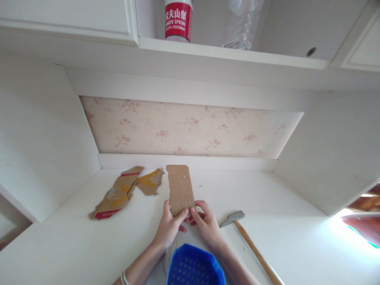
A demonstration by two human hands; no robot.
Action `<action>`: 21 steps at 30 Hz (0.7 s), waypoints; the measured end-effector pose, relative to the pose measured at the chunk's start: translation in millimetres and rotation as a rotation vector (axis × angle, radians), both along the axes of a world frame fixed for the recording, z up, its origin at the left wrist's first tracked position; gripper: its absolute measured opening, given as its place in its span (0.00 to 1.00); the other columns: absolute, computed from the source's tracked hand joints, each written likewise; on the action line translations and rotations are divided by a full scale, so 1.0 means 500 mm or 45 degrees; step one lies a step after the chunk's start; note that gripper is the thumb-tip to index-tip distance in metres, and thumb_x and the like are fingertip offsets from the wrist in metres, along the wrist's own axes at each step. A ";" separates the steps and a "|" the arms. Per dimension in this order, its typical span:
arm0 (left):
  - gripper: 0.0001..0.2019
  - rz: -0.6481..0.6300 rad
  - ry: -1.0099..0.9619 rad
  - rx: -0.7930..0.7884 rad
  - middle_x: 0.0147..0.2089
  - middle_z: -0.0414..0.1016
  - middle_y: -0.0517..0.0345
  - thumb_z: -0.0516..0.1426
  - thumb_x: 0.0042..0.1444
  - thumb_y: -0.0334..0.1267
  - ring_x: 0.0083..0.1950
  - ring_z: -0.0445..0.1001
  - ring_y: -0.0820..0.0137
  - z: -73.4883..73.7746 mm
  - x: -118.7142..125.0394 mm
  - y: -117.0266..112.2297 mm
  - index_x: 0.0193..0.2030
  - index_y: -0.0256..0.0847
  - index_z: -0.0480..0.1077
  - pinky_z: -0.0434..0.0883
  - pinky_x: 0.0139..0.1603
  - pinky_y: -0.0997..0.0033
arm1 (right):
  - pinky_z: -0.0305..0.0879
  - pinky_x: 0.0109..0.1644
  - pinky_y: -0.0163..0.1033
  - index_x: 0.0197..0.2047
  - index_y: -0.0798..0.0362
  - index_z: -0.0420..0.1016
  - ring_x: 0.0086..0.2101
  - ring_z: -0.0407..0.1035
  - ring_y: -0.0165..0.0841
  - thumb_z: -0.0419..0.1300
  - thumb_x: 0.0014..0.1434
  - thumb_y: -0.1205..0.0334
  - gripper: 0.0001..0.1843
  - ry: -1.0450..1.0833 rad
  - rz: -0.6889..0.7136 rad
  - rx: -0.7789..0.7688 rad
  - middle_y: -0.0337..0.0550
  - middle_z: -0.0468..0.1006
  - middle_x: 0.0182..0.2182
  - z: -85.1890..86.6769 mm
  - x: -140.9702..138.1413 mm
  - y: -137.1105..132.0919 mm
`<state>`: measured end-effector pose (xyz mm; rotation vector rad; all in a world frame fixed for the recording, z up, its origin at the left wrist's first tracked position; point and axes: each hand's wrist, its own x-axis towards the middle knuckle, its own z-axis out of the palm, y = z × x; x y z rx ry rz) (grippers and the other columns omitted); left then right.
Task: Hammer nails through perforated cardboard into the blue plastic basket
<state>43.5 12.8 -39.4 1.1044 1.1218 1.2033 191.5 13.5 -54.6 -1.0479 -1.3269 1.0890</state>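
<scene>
Between my two hands is a brown piece of cardboard, dotted with small holes or specks and torn along its left edge. My left hand grips its lower left corner, thumb on the face. On the lower right corner, my right hand pinches it the same way. Directly below the hands stands a blue plastic basket with a perforated bottom. To the right of my right hand lies a hammer with a grey metal head and a wooden handle.
Two torn cardboard scraps lie back left: a long one with red bands and a smaller yellow-stained one. White panels flank the white countertop. Overhead, a shelf holds a red-labelled bottle and a clear plastic bottle.
</scene>
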 end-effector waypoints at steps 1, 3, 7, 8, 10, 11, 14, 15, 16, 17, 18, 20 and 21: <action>0.25 0.025 -0.094 -0.017 0.42 0.77 0.51 0.64 0.53 0.47 0.34 0.79 0.66 0.002 0.008 0.005 0.50 0.43 0.57 0.74 0.26 0.73 | 0.74 0.31 0.39 0.44 0.49 0.72 0.30 0.76 0.34 0.57 0.63 0.51 0.12 -0.023 0.001 0.021 0.42 0.77 0.37 0.000 0.003 0.001; 0.25 0.054 -0.250 -0.051 0.43 0.78 0.51 0.66 0.52 0.43 0.33 0.80 0.68 0.005 0.017 0.015 0.50 0.43 0.58 0.75 0.30 0.72 | 0.74 0.30 0.38 0.46 0.49 0.73 0.34 0.74 0.35 0.53 0.65 0.53 0.13 -0.082 -0.055 0.069 0.46 0.73 0.46 -0.003 0.011 0.005; 0.23 0.050 -0.385 -0.108 0.41 0.78 0.54 0.67 0.50 0.39 0.29 0.78 0.72 0.001 0.012 0.029 0.48 0.42 0.61 0.74 0.27 0.76 | 0.74 0.40 0.43 0.57 0.49 0.66 0.45 0.70 0.38 0.53 0.63 0.61 0.19 -0.282 -0.256 0.174 0.50 0.67 0.54 -0.019 0.024 0.013; 0.23 0.047 -0.410 -0.114 0.41 0.78 0.54 0.68 0.50 0.38 0.29 0.78 0.72 -0.001 0.008 0.029 0.48 0.42 0.61 0.73 0.26 0.77 | 0.73 0.46 0.44 0.60 0.48 0.64 0.49 0.68 0.39 0.55 0.61 0.63 0.23 -0.347 -0.270 0.208 0.50 0.66 0.56 -0.022 0.024 0.014; 0.23 0.025 -0.479 -0.134 0.41 0.78 0.54 0.68 0.50 0.37 0.29 0.78 0.73 -0.002 -0.001 0.028 0.48 0.41 0.63 0.73 0.25 0.78 | 0.67 0.57 0.48 0.64 0.47 0.61 0.55 0.63 0.41 0.58 0.59 0.65 0.29 -0.479 -0.252 0.280 0.49 0.65 0.59 -0.027 0.020 0.014; 0.22 0.002 -0.511 -0.152 0.42 0.78 0.54 0.68 0.50 0.36 0.29 0.78 0.73 -0.002 -0.005 0.027 0.49 0.41 0.64 0.73 0.26 0.78 | 0.63 0.60 0.49 0.64 0.47 0.62 0.58 0.61 0.41 0.59 0.58 0.66 0.30 -0.539 -0.239 0.314 0.48 0.65 0.60 -0.027 0.017 0.014; 0.20 -0.103 -0.549 -0.217 0.42 0.79 0.51 0.67 0.51 0.34 0.31 0.79 0.71 0.003 -0.011 0.023 0.49 0.37 0.67 0.74 0.27 0.77 | 0.59 0.63 0.49 0.60 0.49 0.68 0.57 0.62 0.41 0.57 0.59 0.69 0.25 -0.691 -0.242 0.386 0.48 0.70 0.57 -0.020 0.008 0.013; 0.20 -0.138 -0.548 -0.231 0.42 0.79 0.50 0.67 0.51 0.34 0.32 0.79 0.71 0.005 -0.012 0.022 0.49 0.36 0.68 0.74 0.27 0.77 | 0.60 0.62 0.49 0.59 0.50 0.69 0.56 0.63 0.41 0.56 0.60 0.70 0.23 -0.734 -0.253 0.399 0.49 0.72 0.55 -0.016 0.006 0.012; 0.19 -0.166 -0.543 -0.235 0.42 0.79 0.49 0.66 0.52 0.34 0.32 0.79 0.71 0.007 -0.012 0.021 0.49 0.36 0.68 0.75 0.28 0.77 | 0.61 0.61 0.49 0.57 0.51 0.71 0.55 0.64 0.42 0.55 0.60 0.71 0.22 -0.775 -0.268 0.407 0.50 0.73 0.54 -0.012 0.005 0.010; 0.18 -0.188 -0.532 -0.230 0.42 0.80 0.49 0.66 0.52 0.34 0.32 0.79 0.70 0.008 -0.012 0.021 0.49 0.35 0.69 0.75 0.28 0.77 | 0.62 0.60 0.49 0.56 0.52 0.71 0.54 0.65 0.42 0.54 0.60 0.71 0.21 -0.815 -0.283 0.413 0.51 0.74 0.53 -0.007 0.005 0.009; 0.18 -0.203 -0.520 -0.222 0.42 0.80 0.49 0.66 0.52 0.35 0.33 0.79 0.70 0.009 -0.012 0.020 0.48 0.35 0.69 0.75 0.29 0.77 | 0.63 0.59 0.49 0.55 0.52 0.72 0.53 0.66 0.43 0.54 0.60 0.72 0.21 -0.854 -0.293 0.416 0.51 0.75 0.52 -0.003 0.004 0.007; 0.17 -0.217 -0.497 -0.209 0.42 0.80 0.50 0.66 0.52 0.36 0.33 0.79 0.70 0.008 -0.011 0.019 0.47 0.35 0.70 0.75 0.29 0.77 | 0.66 0.56 0.49 0.53 0.52 0.74 0.50 0.68 0.43 0.53 0.61 0.73 0.19 -0.929 -0.302 0.420 0.50 0.77 0.49 0.004 0.004 0.003; 0.17 -0.218 -0.487 -0.203 0.41 0.80 0.50 0.67 0.52 0.37 0.32 0.79 0.71 0.007 -0.010 0.019 0.46 0.35 0.70 0.75 0.29 0.77 | 0.67 0.54 0.48 0.51 0.52 0.75 0.49 0.69 0.43 0.53 0.61 0.73 0.17 -0.962 -0.305 0.421 0.50 0.78 0.48 0.007 0.003 0.001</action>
